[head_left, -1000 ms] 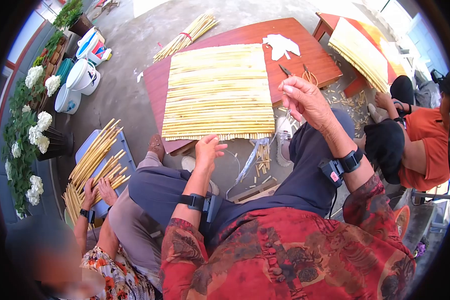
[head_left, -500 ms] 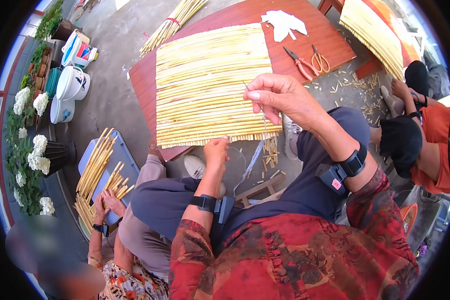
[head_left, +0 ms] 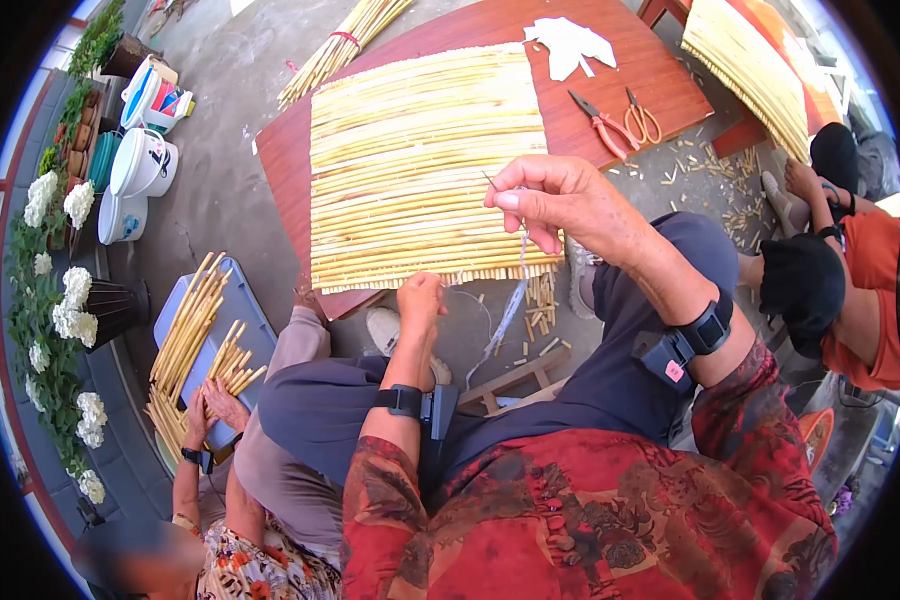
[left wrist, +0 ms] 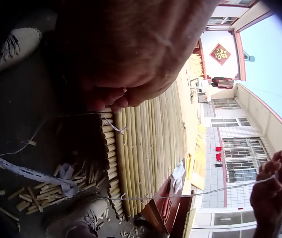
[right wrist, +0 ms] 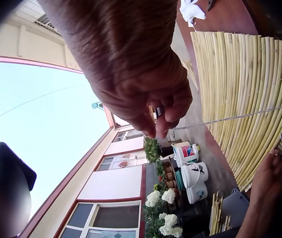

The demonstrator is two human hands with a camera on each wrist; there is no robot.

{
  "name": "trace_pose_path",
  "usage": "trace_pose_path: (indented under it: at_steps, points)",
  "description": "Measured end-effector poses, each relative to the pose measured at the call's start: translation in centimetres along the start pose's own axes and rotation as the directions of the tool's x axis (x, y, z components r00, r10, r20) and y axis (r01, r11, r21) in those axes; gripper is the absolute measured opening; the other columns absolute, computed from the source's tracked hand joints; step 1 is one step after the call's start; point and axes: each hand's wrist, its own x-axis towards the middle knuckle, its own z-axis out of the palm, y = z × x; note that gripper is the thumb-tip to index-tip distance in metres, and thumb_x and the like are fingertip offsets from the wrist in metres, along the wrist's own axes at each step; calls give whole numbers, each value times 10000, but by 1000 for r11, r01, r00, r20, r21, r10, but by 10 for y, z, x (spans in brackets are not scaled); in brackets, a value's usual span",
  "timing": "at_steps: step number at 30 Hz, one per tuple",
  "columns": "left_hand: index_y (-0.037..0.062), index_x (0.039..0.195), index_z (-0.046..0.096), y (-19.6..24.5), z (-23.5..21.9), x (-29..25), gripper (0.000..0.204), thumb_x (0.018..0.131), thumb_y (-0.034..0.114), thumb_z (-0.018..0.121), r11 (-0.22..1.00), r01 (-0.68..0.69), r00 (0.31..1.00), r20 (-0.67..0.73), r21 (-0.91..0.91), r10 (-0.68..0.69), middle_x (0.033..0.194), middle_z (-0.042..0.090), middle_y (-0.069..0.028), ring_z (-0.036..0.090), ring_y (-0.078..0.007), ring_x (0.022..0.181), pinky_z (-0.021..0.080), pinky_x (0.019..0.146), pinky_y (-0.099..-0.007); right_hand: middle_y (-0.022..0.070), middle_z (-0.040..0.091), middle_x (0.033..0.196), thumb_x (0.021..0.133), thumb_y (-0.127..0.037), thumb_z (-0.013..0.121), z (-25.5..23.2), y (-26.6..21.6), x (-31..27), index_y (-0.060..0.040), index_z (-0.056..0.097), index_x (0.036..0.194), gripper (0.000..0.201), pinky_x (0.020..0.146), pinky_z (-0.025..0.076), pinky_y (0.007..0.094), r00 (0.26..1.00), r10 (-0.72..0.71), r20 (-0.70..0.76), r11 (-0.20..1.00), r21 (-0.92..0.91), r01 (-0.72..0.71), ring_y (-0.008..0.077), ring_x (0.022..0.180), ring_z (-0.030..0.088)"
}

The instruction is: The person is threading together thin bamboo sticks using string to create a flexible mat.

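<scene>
Yellow sticks laid side by side form a mat [head_left: 425, 175], which lies on the reddish table [head_left: 662, 85] in the upper middle of the head view. Its near edge overhangs the table slightly, probably so that fingers can reach it from above and below.

Just there, at the edge, the left hand [head_left: 422, 298] has its fingers bent in, thumb and fingertips pinching the rim, apparently to steady it against a pull; whether thread is caught between them too, I cannot tell. The right hand [head_left: 555, 205] is raised above the mat's right part, thumb and forefinger closed narrowly on a thin dark needle [head_left: 488, 180]. From it a thread [left wrist: 220, 190] runs nearly straight to the mat's edge in the left wrist view; holding the hand this high seems to keep the line from sagging.

Pliers [head_left: 607, 133] and scissors [head_left: 643, 122] lie side by side to the right of the mat, handles towards the person, which would suit quick picking up. Short offcuts [head_left: 541, 305] are scattered on the ground below the near edge. At lower left, loose sticks [head_left: 185, 325] lie over a blue tray [head_left: 252, 290], within reach of another person's hands [head_left: 220, 403].
</scene>
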Motion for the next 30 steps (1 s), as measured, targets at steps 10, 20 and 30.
trace_pose_path:
  at_steps: [10, 20, 30]
  points:
    - [51, 723, 547, 6, -9, -4, 92, 788, 111, 522, 995, 30, 993, 115, -96, -19, 537, 426, 29, 349, -61, 401, 386, 408, -236, 12, 569, 686, 841, -170, 560, -3, 6, 3, -30, 584, 952, 180, 401, 370, 158, 999, -47, 25, 999, -21, 48, 36, 478, 487]
    - [15, 994, 495, -35, -20, -21, 219, 816, 138, 531, 881, 182, 949, -157, -436, -274, 883, 572, -104, 575, -219, 776, 469, 648, -351, 2, 589, 706, 825, -178, 587, -9, -4, -5, -44, 604, 906, 157, 443, 349, 156, 968, -127, -215, 992, -43, 120, 21, 515, 451]
    - [55, 1051, 505, -34, 2, -2, 284, 822, 208, 570, 777, 127, 989, 15, -617, -149, 1045, 537, -143, 495, -289, 1027, 399, 833, -426, 1, 585, 700, 863, -193, 537, -9, -41, -61, -36, 595, 933, 182, 413, 386, 139, 946, -155, -284, 987, -91, 134, 31, 474, 492]
